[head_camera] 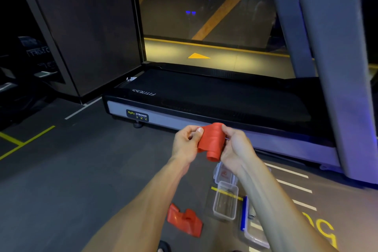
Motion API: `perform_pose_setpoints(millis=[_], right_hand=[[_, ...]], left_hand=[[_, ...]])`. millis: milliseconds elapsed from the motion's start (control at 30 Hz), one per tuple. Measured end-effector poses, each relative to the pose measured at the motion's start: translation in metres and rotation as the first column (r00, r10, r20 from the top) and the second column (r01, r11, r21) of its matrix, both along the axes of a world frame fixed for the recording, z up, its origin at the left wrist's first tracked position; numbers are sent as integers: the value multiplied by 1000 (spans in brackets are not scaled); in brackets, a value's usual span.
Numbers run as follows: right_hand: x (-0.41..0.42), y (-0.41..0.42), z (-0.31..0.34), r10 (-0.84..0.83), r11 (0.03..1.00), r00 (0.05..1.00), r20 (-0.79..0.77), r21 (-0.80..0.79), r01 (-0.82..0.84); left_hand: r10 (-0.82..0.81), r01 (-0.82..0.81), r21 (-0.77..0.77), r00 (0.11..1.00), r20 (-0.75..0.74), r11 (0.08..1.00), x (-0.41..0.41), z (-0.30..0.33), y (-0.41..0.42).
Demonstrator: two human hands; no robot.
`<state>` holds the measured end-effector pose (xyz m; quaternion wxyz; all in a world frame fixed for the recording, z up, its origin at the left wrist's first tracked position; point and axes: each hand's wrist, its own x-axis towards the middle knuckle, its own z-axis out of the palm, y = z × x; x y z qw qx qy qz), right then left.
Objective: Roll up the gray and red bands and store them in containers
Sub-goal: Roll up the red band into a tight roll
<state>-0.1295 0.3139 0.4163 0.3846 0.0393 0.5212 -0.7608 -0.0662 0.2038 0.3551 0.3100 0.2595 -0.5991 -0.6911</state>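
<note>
Left hand (185, 143) curled, thumb and fingers (199, 130) pinching the loose left edge of the red band (210, 141). Band held in the air in front of the treadmill (204, 96), partly rolled, the roll's lower end hanging between both palms. Right hand (235, 145) curled round the roll's right side, fingertips at its top. Below on the floor: a 2nd red band (184, 220) lying crumpled, beside 1 clear container (225, 202), open and upright.

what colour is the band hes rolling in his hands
Red: the band, pinched between the left hand and right hand, shows best in the head view.
</note>
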Motion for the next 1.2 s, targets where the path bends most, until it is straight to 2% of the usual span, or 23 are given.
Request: perform_pose_setpoints(millis=[167,300,567,800,933,1067,1200], right_hand=[[-4,8,1,11,999,1000,-28,35,-10],[-4,16,-2,-3,994,991,-134,109,18],[-5,31,6,30,998,990,-138,57,-23],[-2,29,0,-26,997,968,-249,66,44],[-5,26,-6,-62,994,947,-315,64,87],[-6,21,-8,-74,994,943,-324,48,95],[-11,20,-10,-85,990,951,-297,80,113]], left_hand=[[-27,27,-26,1000,14,999,-5,5,15],[-51,51,-23,999,-10,998,-8,10,24],[-34,33,-19,998,-54,999,-7,14,35],[13,-16,-26,995,-96,1000,-10,15,37],[33,-32,15,994,-99,999,-14,16,39],[127,-118,96,987,-97,988,-19,16,39],[143,-132,111,984,-103,985,-26,17,41]])
